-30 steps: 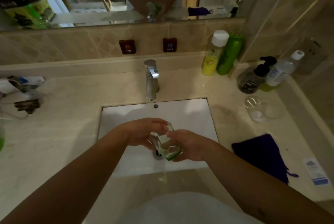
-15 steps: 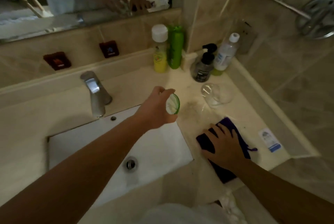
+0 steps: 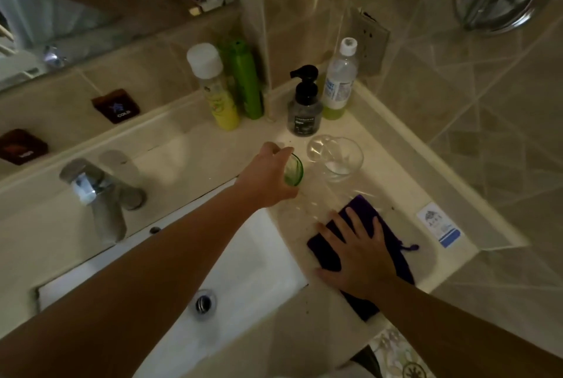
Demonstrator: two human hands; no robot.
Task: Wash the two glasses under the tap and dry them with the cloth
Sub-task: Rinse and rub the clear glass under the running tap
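My left hand [image 3: 269,178] grips a small green-tinted glass [image 3: 294,171] over the counter just right of the basin, its mouth turned toward the camera. A larger clear glass [image 3: 336,156] lies on its side on the counter right beside it. My right hand [image 3: 358,251] rests flat, fingers spread, on a dark purple cloth [image 3: 330,258] near the counter's front edge. The chrome tap [image 3: 97,191] stands at the left behind the white basin [image 3: 243,274]; no water is seen running.
Several bottles stand in the back corner: a yellow one [image 3: 217,94], a green one [image 3: 246,81], a black pump dispenser [image 3: 304,109] and a clear one [image 3: 339,81]. A small sachet [image 3: 438,225] lies at the counter's right edge. The basin drain [image 3: 204,304] is open.
The view has swung right. My left hand carried the green glass from over the basin to beside the clear glass. My right hand left the glass and came down on the cloth.
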